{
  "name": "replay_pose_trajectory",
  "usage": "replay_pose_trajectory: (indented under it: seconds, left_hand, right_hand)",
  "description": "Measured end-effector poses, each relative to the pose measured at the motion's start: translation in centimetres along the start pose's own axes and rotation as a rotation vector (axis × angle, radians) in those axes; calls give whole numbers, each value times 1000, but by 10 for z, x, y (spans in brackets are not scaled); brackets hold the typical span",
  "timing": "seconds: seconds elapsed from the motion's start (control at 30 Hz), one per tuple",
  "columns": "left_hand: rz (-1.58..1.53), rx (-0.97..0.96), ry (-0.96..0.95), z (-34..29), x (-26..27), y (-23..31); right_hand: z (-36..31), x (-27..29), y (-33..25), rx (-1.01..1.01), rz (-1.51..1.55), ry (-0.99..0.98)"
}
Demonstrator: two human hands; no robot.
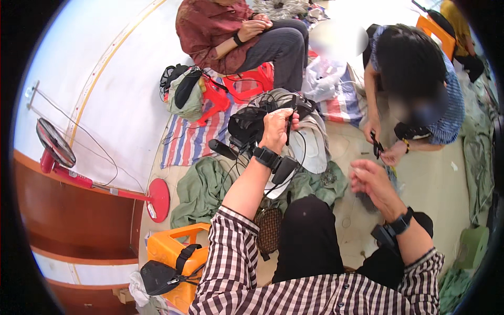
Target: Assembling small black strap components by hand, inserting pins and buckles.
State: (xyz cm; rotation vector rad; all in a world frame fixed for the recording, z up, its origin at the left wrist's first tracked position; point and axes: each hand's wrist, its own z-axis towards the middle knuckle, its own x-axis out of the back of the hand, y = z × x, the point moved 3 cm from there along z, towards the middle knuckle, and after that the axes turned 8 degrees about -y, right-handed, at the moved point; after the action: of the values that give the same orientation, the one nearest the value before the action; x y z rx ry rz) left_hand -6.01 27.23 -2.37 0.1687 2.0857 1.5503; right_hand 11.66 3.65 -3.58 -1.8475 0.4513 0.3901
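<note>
My left hand [277, 128] is raised at the centre, its fingers closed round a slim black tool [289, 126] that stands upright; its exact kind is hard to make out. Below that hand lies a heap of black bags [245, 126], cables and pale cloth. To the right, my right hand [371, 185] hovers over the floor with its fingers loosely bent and somewhat apart, and nothing shows in it. A dark bundle of mesh-like material [365, 202] lies beneath it. Each wrist wears a black strapped device.
A person in blue [446, 105] crouches at right, holding a black tool [376, 145]. Another sits on a red stool [252, 81]. A red fan [157, 199] lies left, near an orange stool [157, 244] with a black pouch. Green cloth [202, 189] covers floor.
</note>
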Motion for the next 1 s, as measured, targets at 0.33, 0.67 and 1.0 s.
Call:
replay_pose_trajectory:
  seconds: [0.33,0.67,1.0]
  left_hand:
    - [-19,-90,143,90,50,0]
    - [-57,-39,145,171,68,35]
    - [53,-28,127,231,46,50]
  right_hand:
    - [-18,35,-5,-76,36,78]
    - [-36,60,-15,-114,119,151]
    - [-46,71,-25,-125,223,211]
